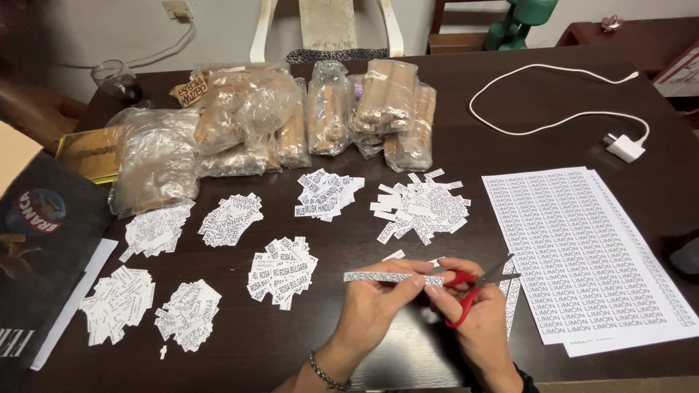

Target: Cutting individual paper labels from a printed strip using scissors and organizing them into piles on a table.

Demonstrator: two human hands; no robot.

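Note:
My left hand [378, 298] pinches a narrow white printed paper strip [375, 277] and holds it level over the dark table [510, 138]. My right hand [477, 316] grips red-handled scissors [473, 280], whose blades point right, next to the strip's right end. A few small cut labels [397, 255] lie just beyond my fingers. Another thin strip [512, 298] lies under my right hand beside the printed sheets [582, 247].
Several piles of small cut labels [280, 271] cover the table's middle and left. Clear bags of brown sticks [328, 116] lie at the back. A white charger and cable [625, 145] sit at the back right, a dark box [36, 247] at the left edge.

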